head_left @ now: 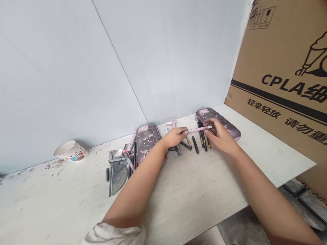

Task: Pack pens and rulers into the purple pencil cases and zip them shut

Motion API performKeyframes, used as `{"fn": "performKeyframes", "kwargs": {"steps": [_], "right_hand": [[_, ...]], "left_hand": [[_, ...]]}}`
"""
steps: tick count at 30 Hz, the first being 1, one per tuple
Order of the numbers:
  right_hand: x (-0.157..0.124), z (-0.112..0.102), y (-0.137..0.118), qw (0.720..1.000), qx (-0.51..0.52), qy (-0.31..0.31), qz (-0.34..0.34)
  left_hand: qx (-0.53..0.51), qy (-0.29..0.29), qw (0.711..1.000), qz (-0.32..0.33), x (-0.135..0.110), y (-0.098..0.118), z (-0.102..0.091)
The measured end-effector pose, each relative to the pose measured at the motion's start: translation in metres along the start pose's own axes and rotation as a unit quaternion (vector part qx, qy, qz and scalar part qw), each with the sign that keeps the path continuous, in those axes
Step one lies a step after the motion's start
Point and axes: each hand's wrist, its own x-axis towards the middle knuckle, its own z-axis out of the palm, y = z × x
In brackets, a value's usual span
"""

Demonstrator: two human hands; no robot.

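My left hand [175,136] and my right hand [219,134] hold the two ends of a pink pen [198,129] level above the white table [194,194], both pinched shut on it. Under the pen lie several dark pens and pencils [201,140]. A pink pencil case with a bear print [146,137] lies left of my left hand. A second pink case [227,124] lies behind my right hand, partly hidden by it.
Grey set squares and a protractor [118,172] with a few pens lie at the left of the bear case. A white painted cup [71,151] lies on its side at far left. A large cardboard box [286,75] stands at right. White walls close the back.
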Motion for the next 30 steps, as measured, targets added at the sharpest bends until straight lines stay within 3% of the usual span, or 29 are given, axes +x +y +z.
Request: {"fn": "performKeyframes", "kwargs": {"steps": [3, 7, 10, 13, 15, 19, 23, 26, 30], "right_hand": [[0.0, 0.0, 0.001, 0.999, -0.033, -0.011, 0.033], [0.0, 0.001, 0.0, 1.0, 0.015, 0.005, -0.017], [0.0, 0.0, 0.001, 1.0, -0.02, -0.01, 0.015], [0.001, -0.005, 0.005, 0.996, -0.06, 0.037, 0.048], [0.002, -0.008, 0.009, 0.994, -0.071, 0.068, 0.051], [0.003, -0.009, 0.018, 0.989, -0.137, 0.059, -0.003], [0.004, -0.007, 0.025, 0.978, -0.177, 0.108, -0.003], [0.004, -0.004, 0.026, 0.981, -0.156, 0.118, -0.013], [0.003, 0.0, 0.021, 0.989, -0.106, 0.098, -0.038]], "left_hand": [[-0.001, -0.001, 1.0, 0.004, 0.0, 0.0, 0.0], [0.005, -0.004, 1.0, -0.001, 0.0, 0.001, 0.0], [0.011, -0.013, 1.0, 0.005, 0.0, -0.001, -0.001], [0.043, -0.005, 0.999, -0.008, 0.002, -0.004, 0.0], [0.104, 0.032, 0.994, -0.012, 0.002, -0.005, 0.0], [0.278, 0.136, 0.951, 0.008, 0.0, 0.0, 0.001], [0.379, 0.199, 0.904, -0.009, -0.004, 0.007, 0.0], [0.414, 0.206, 0.887, -0.013, -0.005, 0.01, 0.0], [0.418, 0.171, 0.891, 0.045, -0.004, 0.013, 0.001]]}}
